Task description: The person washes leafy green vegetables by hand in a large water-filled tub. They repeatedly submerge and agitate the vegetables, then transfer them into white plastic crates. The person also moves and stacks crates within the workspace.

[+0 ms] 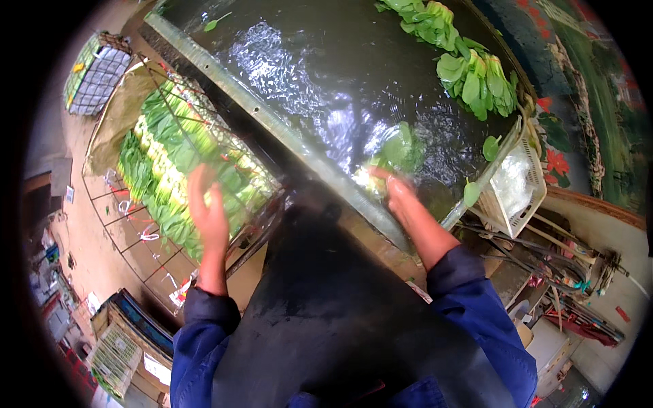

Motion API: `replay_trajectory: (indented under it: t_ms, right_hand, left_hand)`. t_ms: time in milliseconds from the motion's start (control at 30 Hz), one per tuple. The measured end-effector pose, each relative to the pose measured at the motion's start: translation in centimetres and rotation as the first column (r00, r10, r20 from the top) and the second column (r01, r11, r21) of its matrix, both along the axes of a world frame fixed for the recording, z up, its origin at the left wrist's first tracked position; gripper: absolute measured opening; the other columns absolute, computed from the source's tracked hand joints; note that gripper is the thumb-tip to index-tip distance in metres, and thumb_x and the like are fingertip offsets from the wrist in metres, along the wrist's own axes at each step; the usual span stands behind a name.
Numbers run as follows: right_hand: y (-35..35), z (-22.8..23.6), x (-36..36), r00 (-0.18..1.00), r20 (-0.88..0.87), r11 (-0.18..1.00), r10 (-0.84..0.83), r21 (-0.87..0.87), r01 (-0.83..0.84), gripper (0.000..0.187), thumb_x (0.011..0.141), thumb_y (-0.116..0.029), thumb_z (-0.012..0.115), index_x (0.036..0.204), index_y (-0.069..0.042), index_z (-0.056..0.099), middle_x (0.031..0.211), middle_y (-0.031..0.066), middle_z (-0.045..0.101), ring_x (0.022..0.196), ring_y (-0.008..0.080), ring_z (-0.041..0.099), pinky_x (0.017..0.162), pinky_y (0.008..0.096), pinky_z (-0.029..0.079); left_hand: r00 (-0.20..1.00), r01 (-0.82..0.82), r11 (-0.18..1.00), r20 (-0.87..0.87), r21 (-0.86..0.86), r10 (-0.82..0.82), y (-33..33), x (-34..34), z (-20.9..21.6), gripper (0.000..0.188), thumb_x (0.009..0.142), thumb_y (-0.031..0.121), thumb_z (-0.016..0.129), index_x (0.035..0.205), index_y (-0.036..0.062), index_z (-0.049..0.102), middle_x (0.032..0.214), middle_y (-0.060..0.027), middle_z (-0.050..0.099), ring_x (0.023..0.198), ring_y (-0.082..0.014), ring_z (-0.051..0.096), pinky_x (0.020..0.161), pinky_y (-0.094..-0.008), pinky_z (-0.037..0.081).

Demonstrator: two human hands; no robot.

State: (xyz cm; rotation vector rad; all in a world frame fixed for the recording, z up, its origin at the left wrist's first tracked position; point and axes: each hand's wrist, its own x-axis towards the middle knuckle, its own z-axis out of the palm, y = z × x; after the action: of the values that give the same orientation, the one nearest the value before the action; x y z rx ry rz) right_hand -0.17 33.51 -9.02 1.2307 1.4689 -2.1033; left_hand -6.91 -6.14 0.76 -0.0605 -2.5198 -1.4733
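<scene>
Held right hand [396,189] curled round the pale stems of a leafy bunch [404,148], partly sunk in dark, rippled water [326,47], and left hand [209,216] loosely open, blurred, with nothing seen in it, over crisp stacked greens [155,170] in a wire crate [253,234]. Stood at a straight, pale, hole-pierced tank rim [231,86], near a slatted white basket [525,198] and painted wall [570,88]. Had open water short of the floating bunches [479,80], but just a narrow gap between rim and crate.
</scene>
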Motion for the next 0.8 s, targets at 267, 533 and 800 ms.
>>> replay_trajectory:
  t_ms: [267,533,800]
  right_hand:
    - [-0.6,13.3,-3.5,0.977,-0.101,0.843,0.186,-0.494,-0.212,0.046,0.097,-0.035,0.065,0.130,-0.002,0.062,0.124,0.0153,0.069,0.107,0.0247,0.069,0.096,0.0413,0.055]
    - [-13.3,23.2,-6.5,0.777,-0.235,0.744,0.584,-0.229,-0.628,0.084,0.100,-0.072,0.033,0.127,0.002,0.063,0.115,0.0159,0.071,0.104,0.0230,0.070,0.090,0.0347,0.056]
    - [-17.5,11.9,-11.1,0.611,0.116,0.080,0.783,0.956,-0.283,0.057,0.100,-0.037,0.063,0.136,0.006,0.054,0.139,0.0253,0.056,0.129,0.0396,0.053,0.111,0.0473,0.040]
  left_hand:
    - [0.661,0.684,0.669,-0.139,-0.290,-0.737,9.7,-3.4,4.6,0.061,0.084,0.006,0.071,0.143,0.0134,0.054,0.151,-0.0165,0.047,0.142,-0.0394,0.042,0.117,-0.0524,0.032]
    - [0.425,0.792,0.420,-0.093,-0.443,-0.900,2.6,-4.9,12.4,0.071,0.070,0.024,0.082,0.136,0.0178,0.056,0.154,-0.0135,0.046,0.148,-0.0349,0.036,0.122,-0.0608,0.018]
    - [0.607,0.252,0.601,0.360,0.759,-0.709,-16.9,-6.3,2.5,0.104,0.086,0.045,0.077,0.159,0.0013,0.017,0.154,-0.0136,0.041,0.145,-0.0246,0.038,0.120,-0.0442,0.029]
